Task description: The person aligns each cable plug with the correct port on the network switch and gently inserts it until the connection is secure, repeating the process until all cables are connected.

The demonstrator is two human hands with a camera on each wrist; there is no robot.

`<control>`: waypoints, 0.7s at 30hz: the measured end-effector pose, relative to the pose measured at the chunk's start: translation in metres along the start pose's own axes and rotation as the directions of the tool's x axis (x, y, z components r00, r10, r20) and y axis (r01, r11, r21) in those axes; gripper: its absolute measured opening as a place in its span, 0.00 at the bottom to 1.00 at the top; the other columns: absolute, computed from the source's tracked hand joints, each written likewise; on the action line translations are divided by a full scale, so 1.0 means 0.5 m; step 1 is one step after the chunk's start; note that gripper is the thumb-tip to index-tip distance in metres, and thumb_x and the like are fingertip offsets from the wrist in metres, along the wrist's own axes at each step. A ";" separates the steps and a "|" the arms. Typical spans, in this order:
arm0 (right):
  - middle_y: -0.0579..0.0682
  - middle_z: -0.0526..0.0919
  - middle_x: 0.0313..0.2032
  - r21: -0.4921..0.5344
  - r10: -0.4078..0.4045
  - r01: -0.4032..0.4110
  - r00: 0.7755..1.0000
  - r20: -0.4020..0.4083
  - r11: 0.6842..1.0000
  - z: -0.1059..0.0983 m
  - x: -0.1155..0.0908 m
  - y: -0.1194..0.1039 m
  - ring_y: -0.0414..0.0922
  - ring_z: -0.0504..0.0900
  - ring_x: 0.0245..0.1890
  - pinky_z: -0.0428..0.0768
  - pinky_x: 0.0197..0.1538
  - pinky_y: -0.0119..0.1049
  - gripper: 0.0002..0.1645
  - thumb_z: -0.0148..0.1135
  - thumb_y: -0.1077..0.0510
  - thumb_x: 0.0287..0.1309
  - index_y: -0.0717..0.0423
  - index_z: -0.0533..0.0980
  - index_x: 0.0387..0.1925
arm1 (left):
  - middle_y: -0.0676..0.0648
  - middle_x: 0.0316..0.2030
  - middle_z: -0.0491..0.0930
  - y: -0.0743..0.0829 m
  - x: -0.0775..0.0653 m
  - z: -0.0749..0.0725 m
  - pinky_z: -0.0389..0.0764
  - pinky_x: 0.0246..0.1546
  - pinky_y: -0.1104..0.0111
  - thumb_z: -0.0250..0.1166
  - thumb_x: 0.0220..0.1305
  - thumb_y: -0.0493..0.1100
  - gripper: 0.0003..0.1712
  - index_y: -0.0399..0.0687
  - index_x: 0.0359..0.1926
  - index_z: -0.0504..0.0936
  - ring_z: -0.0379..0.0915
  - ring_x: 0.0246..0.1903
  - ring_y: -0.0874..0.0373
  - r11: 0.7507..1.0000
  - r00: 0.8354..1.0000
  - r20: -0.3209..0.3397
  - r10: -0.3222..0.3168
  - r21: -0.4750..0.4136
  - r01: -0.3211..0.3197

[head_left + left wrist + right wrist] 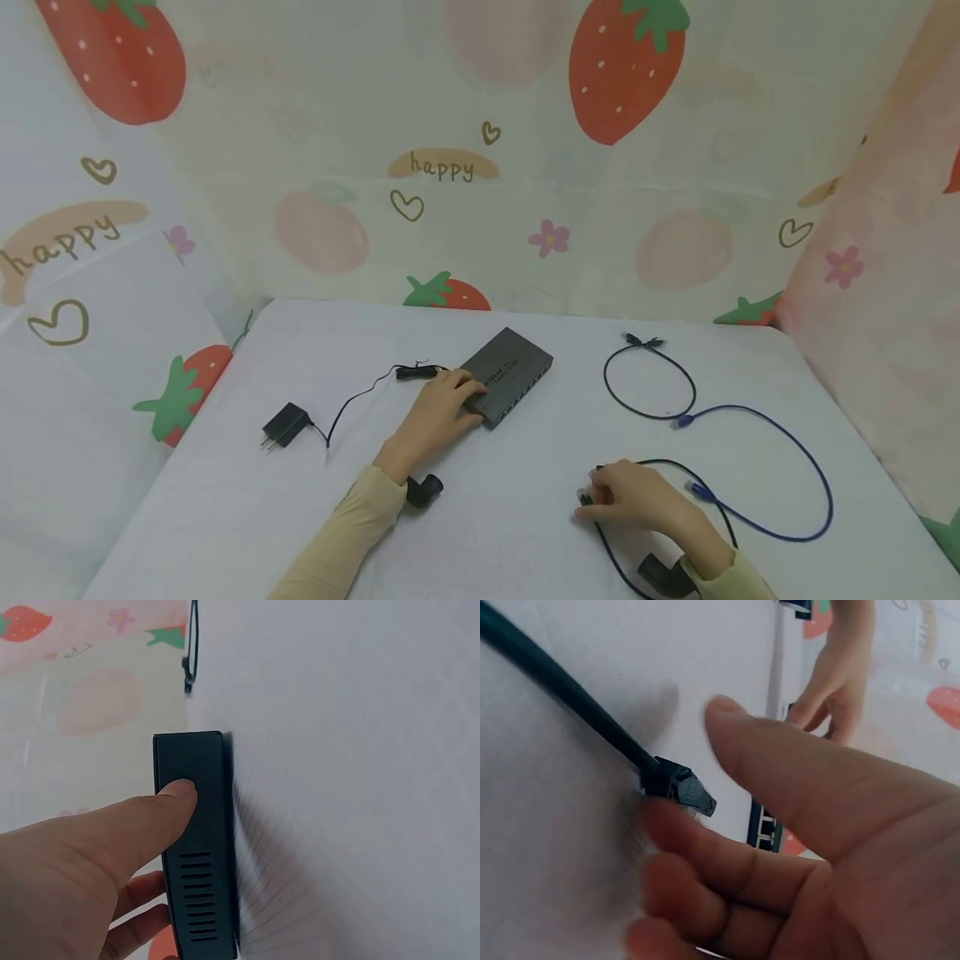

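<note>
A black network switch [510,367] lies at an angle on the table, with a row of ports along its right side. My left hand [438,408] holds its near left corner. In the left wrist view the thumb [180,789] presses the switch's vented side [201,847], while other fingers reach behind it. My right hand [637,500] hovers low at one end of a black Ethernet cable [611,560]. In the right wrist view its clear plug [695,796] sits close by the index fingertip, and the thumb [731,724] stands apart from it.
A black power adapter [287,425] lies at left, its thin cord running to a tied bundle [417,372] beside the switch. To the right are a coiled black cable [693,387] and a blue Ethernet cable [825,479]. A strawberry-print curtain [525,200] stands behind the table.
</note>
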State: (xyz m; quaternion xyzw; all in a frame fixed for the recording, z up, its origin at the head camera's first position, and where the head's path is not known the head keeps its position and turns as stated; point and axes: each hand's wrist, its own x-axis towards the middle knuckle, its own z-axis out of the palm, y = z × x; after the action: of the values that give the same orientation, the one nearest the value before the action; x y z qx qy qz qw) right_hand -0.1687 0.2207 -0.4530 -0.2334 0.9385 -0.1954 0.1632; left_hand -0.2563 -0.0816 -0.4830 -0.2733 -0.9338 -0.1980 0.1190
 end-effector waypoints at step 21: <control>0.46 0.76 0.17 0.416 -0.021 0.039 0.999 -0.049 0.909 0.017 0.029 0.023 0.37 0.72 0.13 0.73 0.16 0.29 0.13 0.55 0.53 0.62 0.60 0.72 0.32 | 0.47 0.52 0.72 0.002 -0.001 0.001 0.71 0.55 0.56 0.68 0.55 0.47 0.22 0.53 0.52 0.77 0.66 0.53 0.51 1.000 1.000 0.016 -0.018 0.011 0.018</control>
State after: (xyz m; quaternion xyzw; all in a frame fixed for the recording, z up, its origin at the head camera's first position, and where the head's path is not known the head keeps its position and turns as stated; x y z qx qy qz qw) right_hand -0.1817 0.2205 -0.4685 -0.2032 0.8748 -0.3986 0.1859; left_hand -0.2554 -0.0811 -0.4832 -0.2658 -0.9382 -0.1916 0.1111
